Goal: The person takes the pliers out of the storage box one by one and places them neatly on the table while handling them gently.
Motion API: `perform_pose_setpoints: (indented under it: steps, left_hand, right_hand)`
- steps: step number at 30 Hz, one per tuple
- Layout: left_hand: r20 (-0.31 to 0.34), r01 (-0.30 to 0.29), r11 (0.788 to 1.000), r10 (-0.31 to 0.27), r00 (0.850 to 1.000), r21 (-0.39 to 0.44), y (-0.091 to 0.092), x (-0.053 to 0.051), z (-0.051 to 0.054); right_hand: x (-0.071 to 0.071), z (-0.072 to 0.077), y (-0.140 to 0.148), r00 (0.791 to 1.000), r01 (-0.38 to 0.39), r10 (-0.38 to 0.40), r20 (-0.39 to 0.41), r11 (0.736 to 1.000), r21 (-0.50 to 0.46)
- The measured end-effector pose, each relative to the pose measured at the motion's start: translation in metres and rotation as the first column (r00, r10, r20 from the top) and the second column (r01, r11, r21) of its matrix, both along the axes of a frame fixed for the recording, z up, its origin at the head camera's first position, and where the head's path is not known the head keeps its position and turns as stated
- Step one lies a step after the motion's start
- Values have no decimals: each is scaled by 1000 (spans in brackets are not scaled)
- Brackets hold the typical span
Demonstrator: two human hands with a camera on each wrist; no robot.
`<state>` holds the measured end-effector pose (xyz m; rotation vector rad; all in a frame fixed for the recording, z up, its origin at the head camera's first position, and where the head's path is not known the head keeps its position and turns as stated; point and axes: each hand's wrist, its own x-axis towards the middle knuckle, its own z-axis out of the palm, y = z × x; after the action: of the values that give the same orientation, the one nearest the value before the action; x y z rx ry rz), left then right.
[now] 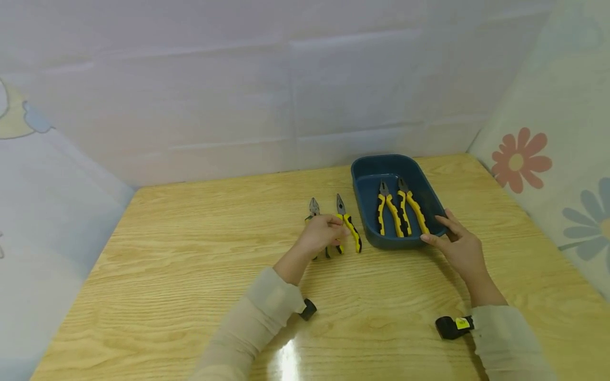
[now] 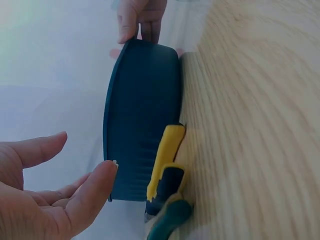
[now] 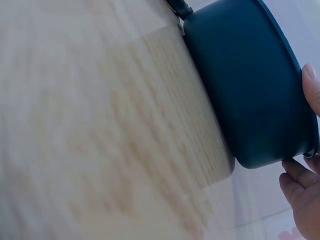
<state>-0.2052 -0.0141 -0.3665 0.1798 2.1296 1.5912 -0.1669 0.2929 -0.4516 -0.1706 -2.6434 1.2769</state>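
A dark blue plastic bin [image 1: 381, 243] stands on the table, holding two yellow-and-black pliers [image 1: 393, 214] [image 1: 413, 205] side by side, jaws pointing away. My right hand [image 1: 459, 248] grips its near right corner, thumb on the rim and fingers along the side. Left of the bin lie yellow-and-black long-nose pliers [image 1: 353, 233] and another pair of pliers [image 1: 314, 205], partly hidden under my left hand [image 1: 318, 235]. That hand hovers over them; in the left wrist view its thumb and fingers are apart with nothing between them. A green handle end [image 2: 172, 217] shows beside the yellow handle [image 2: 167, 150].
The wood-grain table [image 1: 190, 264] reaches back to a pale cloth-like wall [image 1: 214, 106]. A side panel with printed flowers [image 1: 521, 159] borders the right. Black wrist devices [image 1: 448, 328] sit at both cuffs.
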Motion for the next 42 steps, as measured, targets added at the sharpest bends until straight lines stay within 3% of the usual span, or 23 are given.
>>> perform_pose_setpoints:
  steps: [4, 9, 13, 18, 29, 42]
  left_hand:
    - [-24, 9, 999, -9, 1000, -33, 6, 0, 5]
    - [-32, 23, 1000, -24, 999, -18, 10, 0, 12]
    - [-15, 16, 1000, -15, 1000, 18, 13, -1, 15]
    - [-45, 14, 1000, -15, 999, -25, 18, -1, 19]
    - [-62, 60, 997, -63, 996, -47, 32, 3, 29]
    - [-76, 30, 995, -37, 996, -94, 53, 1, 26]
  right_hand:
    - [1, 4, -2, 1000, -2, 2, -3, 1000, -23]
    - [3, 8, -5, 1000, -10, 10, -9, 998, -63]
    - [3, 7, -4, 1000, -7, 7, -5, 999, -48]
    - [3, 9, -4, 1000, -6, 6, 4, 999, -39]
    - [14, 30, -14, 998, -27, 30, 59, 999, -45]
    - [0, 0, 1, 1000, -7, 7, 9, 1000, -1]
